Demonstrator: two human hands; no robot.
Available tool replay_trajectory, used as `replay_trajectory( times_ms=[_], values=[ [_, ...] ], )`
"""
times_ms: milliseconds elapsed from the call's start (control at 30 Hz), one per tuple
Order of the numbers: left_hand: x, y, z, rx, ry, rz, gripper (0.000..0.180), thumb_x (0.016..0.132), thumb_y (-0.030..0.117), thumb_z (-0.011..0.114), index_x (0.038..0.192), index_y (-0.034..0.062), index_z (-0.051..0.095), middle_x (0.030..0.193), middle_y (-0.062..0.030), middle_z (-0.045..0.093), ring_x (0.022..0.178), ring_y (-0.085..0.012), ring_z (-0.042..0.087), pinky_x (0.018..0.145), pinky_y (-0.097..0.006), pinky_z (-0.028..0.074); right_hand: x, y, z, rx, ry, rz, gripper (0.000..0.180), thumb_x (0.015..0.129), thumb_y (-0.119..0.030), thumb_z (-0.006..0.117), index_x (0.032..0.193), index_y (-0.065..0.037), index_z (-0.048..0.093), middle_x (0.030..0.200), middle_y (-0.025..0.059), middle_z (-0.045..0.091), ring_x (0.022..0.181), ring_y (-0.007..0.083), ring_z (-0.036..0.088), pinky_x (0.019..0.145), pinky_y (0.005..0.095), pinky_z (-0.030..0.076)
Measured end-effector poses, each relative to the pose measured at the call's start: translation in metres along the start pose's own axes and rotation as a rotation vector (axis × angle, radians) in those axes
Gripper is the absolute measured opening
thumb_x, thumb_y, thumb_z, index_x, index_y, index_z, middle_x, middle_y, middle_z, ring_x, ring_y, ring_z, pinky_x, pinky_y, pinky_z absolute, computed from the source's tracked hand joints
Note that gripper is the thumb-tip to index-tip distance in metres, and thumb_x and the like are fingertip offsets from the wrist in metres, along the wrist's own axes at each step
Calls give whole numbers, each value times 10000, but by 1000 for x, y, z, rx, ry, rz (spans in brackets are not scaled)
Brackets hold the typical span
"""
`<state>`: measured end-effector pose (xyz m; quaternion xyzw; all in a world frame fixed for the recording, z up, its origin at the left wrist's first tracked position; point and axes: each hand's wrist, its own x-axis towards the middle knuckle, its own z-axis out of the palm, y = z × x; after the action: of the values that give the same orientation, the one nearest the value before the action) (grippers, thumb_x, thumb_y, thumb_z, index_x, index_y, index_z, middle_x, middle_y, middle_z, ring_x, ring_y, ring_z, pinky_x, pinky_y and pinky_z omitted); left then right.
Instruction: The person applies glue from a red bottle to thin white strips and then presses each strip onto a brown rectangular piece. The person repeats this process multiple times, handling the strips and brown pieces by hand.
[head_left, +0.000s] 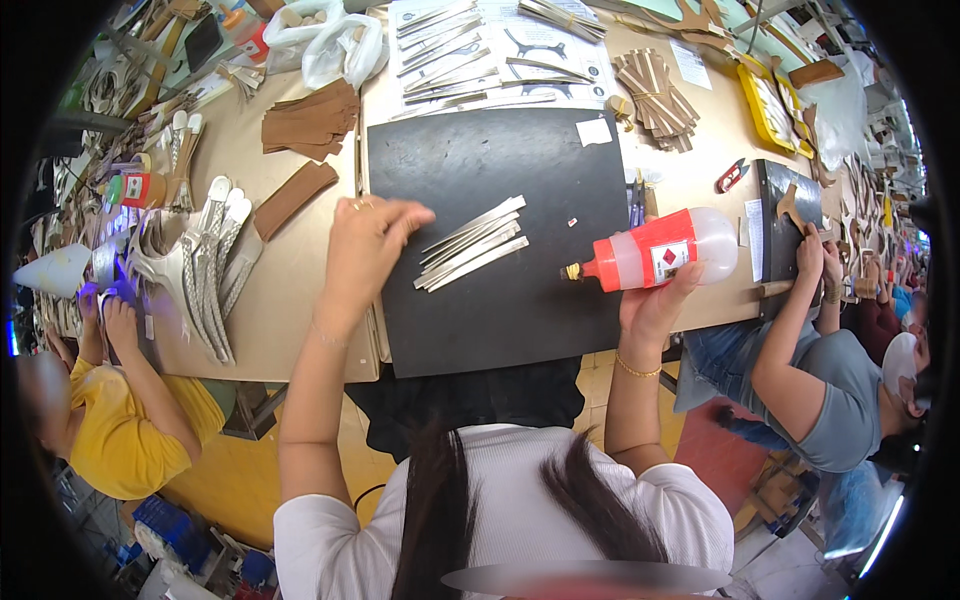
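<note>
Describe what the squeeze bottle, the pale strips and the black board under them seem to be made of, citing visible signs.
Squeeze bottle: probably plastic, smooth; its rounded end is translucent.
Pale strips: perhaps leather or synthetic, thin and flat with a silvery sheen; the core material is unclear.
Black board: possibly rubber or hard plastic, mostly dull, with a smooth, faintly marked surface.

Bottle (662, 250) in right grip (652, 306), left grip (368, 240) near pale strips (473, 245)
</note>
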<state>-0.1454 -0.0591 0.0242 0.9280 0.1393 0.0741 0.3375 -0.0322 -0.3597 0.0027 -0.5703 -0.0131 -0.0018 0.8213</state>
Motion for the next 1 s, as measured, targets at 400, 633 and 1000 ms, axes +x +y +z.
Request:
replay_trajectory(
  times_ms=[400,633,1000],
  values=[
    [-22,11,16,-224,47,-111,143,877,122,693,889,-20,689,855,-109,651,774,-251,619,732,-359,483,-7,-2,-1,19,-32,-32,846,871,-680,581,1375,-22,412,1234,155,593,1078,242,630,919,432,567],
    [-21,19,14,-287,77,-247,122,906,111,676,931,-8,690,779,-82,668,662,-165,615,647,-297,477,-8,-7,-6,25,-23,-28,823,890,-651,585,1395,-31,389,1243,144,595,1110,229,621,954,412,546],
    [-62,44,41,-1107,-171,-504,196,866,60,753,1026,-36,693,803,-45,674,681,-60,579,587,-191,472,-2,-2,-13,-35,-27,-160,782,852,-539,716,1364,-22,429,1240,91,583,1107,200,610,957,372,527]
  ],
)
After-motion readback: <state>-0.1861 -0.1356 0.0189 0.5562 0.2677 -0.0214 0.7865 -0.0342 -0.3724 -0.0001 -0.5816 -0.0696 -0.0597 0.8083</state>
